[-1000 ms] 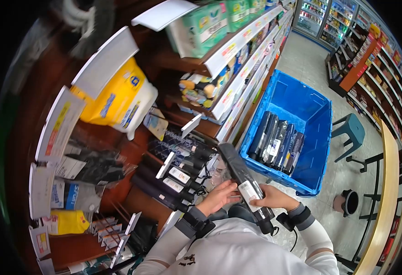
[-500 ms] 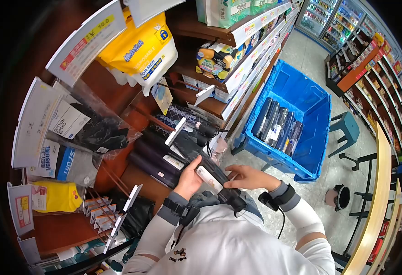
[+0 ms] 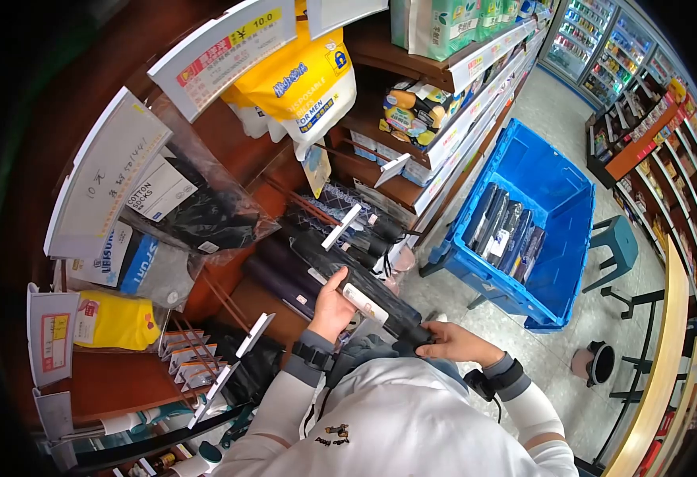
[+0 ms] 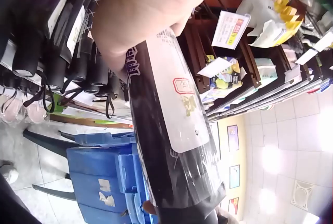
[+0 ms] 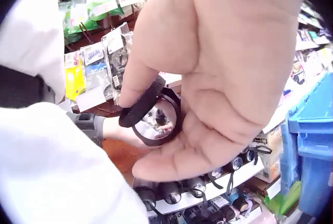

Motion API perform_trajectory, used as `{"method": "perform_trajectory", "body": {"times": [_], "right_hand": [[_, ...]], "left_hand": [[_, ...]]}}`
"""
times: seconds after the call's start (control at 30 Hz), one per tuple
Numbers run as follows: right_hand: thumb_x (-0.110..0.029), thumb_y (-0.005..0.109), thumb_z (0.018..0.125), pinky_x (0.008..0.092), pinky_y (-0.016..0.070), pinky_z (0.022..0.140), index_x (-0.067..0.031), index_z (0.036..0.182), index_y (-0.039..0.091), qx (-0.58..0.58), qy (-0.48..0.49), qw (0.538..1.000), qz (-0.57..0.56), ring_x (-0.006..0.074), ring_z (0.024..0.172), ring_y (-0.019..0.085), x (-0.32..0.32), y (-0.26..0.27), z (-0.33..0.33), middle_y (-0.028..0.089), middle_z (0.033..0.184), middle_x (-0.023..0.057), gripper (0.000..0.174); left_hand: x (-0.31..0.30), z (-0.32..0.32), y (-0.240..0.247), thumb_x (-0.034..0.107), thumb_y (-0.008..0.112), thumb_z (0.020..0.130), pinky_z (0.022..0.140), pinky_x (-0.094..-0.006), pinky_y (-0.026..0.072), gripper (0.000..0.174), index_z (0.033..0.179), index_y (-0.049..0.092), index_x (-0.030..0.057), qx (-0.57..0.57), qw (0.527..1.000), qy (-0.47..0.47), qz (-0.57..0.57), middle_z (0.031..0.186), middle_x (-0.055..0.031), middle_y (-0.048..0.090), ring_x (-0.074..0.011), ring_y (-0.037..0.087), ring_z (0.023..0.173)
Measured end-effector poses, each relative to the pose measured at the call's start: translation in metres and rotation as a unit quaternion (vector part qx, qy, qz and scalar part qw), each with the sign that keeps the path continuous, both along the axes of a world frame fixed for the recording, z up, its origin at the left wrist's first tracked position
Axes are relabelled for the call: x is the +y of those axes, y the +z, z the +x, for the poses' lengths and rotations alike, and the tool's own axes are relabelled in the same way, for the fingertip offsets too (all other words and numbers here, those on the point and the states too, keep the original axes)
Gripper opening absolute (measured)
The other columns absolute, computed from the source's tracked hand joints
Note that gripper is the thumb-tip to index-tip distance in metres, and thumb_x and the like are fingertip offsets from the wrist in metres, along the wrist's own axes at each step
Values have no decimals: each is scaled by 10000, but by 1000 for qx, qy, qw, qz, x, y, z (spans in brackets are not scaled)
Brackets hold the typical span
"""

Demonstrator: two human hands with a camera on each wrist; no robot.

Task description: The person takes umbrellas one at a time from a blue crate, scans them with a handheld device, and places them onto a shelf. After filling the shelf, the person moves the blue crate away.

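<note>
A dark folding umbrella [image 3: 371,283] in clear plastic, with a white label, lies slantwise in front of the torso, over the shelf edge. My left hand [image 3: 332,311] grips its body beside the label; in the left wrist view the fingers [image 4: 148,13] wrap the upper part. At the lower end my right hand [image 3: 461,344] holds the handle. The right wrist view shows the handle's round shiny end [image 5: 157,121] with a black strap [image 5: 143,104] between thumb and fingers. More dark umbrellas [image 3: 273,288] lie side by side on the shelf just beyond my left hand.
A blue crate [image 3: 569,191] with several wrapped umbrellas [image 3: 509,230] stands at the right on the floor. Packaged socks [image 3: 193,208] and yellow-white packs [image 3: 305,83] hang at the left. Behind the crate are a green stool [image 3: 615,242] and a small bin [image 3: 593,363].
The umbrella has swung left toward the shelf. My left hand has taken hold of its body, while the right has shifted from the label down to the handle. The view has turned leftward.
</note>
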State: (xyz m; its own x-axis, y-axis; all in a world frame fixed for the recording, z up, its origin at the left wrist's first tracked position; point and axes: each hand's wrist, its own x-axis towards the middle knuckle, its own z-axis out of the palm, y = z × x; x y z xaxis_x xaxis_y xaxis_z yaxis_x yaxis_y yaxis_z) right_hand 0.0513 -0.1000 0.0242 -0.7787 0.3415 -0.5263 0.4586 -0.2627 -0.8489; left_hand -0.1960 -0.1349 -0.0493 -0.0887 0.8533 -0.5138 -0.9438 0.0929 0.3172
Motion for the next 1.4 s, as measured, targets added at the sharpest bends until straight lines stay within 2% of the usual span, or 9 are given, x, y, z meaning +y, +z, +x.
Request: {"method": "perform_trajectory", "body": {"times": [0.23,0.3,0.53,0.6,0.73,0.97,1.1,1.27,1.4], "right_hand": [[-194,612,753,217,411,680,80,1174,335,-5,-11,1000,-13,95,755,496,6,-10,-1,544,853,53,573],[-181,608,753,215,403,649,42,1129,404,0,-30,999,-36,90,712,482,6,-10,-4,547,811,30,483],[-183,605,756,199,397,642,17,1128,429,-1,-3,1000,-22,73,722,475,13,-46,-7,547,853,21,457],[-204,586,771,204,409,656,-6,1124,438,-17,48,998,-37,77,739,471,16,-55,-9,539,842,-4,431],[-202,584,769,198,406,656,-26,1094,470,-13,32,994,-102,64,748,483,20,-67,-18,537,870,-13,387],[-260,594,757,198,411,634,-74,1011,529,-15,33,995,-96,54,738,485,47,-91,-56,526,789,-29,322],[-258,609,745,193,416,596,-62,914,569,-9,10,998,-69,58,671,491,55,-104,-84,529,714,-19,261],[-241,615,736,192,419,555,-50,906,568,16,-13,998,-54,62,623,493,61,-116,-104,526,662,-20,260],[-214,625,723,206,422,519,-37,908,564,18,-47,997,-62,78,609,503,67,-126,-112,530,656,-4,263]], "left_hand": [[-1,-4,-4,158,544,779,832,-339,383,174,914,520,51,-4,1000,10,2,925,-62,559,-195,519,886],[-2,-6,-6,151,543,779,829,-334,384,168,907,519,45,-4,1000,9,-5,916,-65,559,-195,520,879],[-6,-12,-19,125,529,789,785,-313,411,147,889,512,19,18,998,-11,-63,892,-81,559,-194,538,832],[-6,-15,-27,118,525,789,778,-320,421,158,907,509,13,26,997,-5,-78,899,-90,559,-201,544,827],[-2,-23,-35,110,500,796,788,-341,429,179,936,497,-2,40,993,-25,-106,911,-106,558,-224,548,847],[31,-53,-63,149,475,804,786,-348,429,217,967,501,8,89,989,64,-102,939,-110,557,-235,543,864],[50,-62,-50,183,475,805,765,-345,425,251,973,503,-3,147,973,117,-135,955,-124,551,-254,540,860],[60,-78,-53,212,514,782,713,-371,415,248,933,506,14,164,962,131,-173,934,-124,537,-265,518,831],[65,-87,-64,198,525,774,666,-388,412,195,899,508,49,147,964,131,-181,906,-89,523,-241,508,813]]}}
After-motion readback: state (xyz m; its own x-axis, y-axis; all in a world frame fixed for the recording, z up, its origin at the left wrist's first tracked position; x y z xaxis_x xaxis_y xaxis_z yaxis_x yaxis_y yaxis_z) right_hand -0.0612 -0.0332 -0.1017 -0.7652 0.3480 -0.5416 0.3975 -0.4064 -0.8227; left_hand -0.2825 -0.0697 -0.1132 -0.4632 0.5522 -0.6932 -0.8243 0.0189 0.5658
